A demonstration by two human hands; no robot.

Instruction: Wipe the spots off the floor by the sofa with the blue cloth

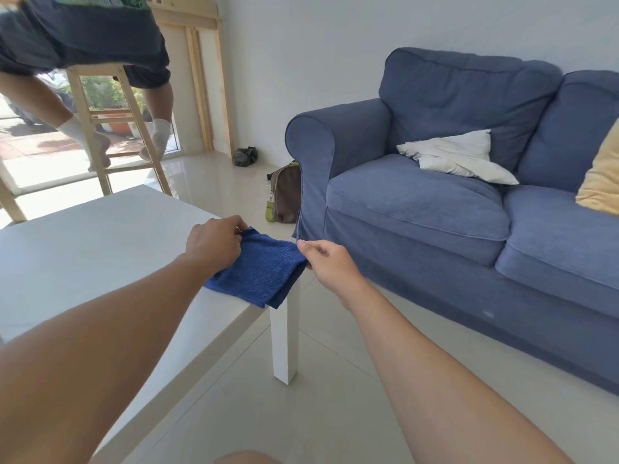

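Pinching folded blue cloth [259, 270] at table [100, 249] corner: left hand [214, 241] far edge, right hand [330, 264] sofa-side edge, ready to lift.

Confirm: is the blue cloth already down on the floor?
No, the blue cloth lies on the corner of the white table, with the left hand and right hand pinching its far edge.

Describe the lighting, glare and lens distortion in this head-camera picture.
Head view: daylight enters through the glass door at left, overexposing the ground outside; soft glare on the glossy pale floor tiles; wide-angle bending stretches the forearms and the blue fabric sofa at the edges.
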